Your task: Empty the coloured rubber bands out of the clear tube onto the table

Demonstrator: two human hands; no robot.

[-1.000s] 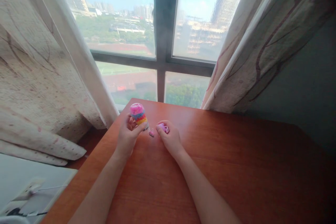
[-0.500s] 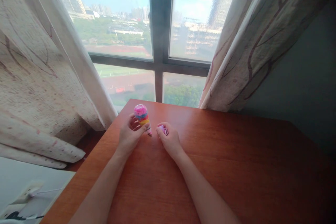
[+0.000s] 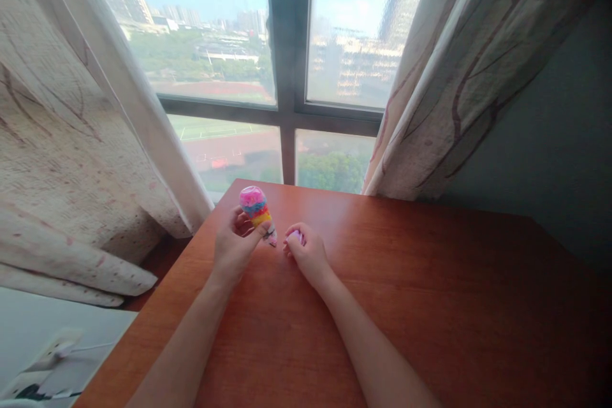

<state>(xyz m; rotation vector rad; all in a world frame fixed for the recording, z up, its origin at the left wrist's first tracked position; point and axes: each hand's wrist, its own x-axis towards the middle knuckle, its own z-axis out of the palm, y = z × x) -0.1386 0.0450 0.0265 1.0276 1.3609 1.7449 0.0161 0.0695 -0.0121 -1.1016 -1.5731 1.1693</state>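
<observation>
My left hand (image 3: 236, 242) is closed around a clear, tapered container (image 3: 255, 207) with pink, blue, red, yellow and white layers inside. It leans, with its wide pink end up and its narrow tip pointing down to the right. Just right of that tip, my right hand (image 3: 306, 247) is curled around a small light-purple object (image 3: 296, 237). Fingers cover most of the purple piece, so its kind cannot be made out. A small gap separates the two held things. Both hands are over the far part of the brown wooden table (image 3: 287, 331).
A window (image 3: 287, 118) stands behind the table's far edge. Patterned curtains hang at the left (image 3: 119, 121) and right (image 3: 449, 83). At the lower left, a wall socket (image 3: 55, 347) has cables plugged in.
The layered container is tilted a little more and has shifted slightly left. My right hand's fingers have curled further over the purple object.
</observation>
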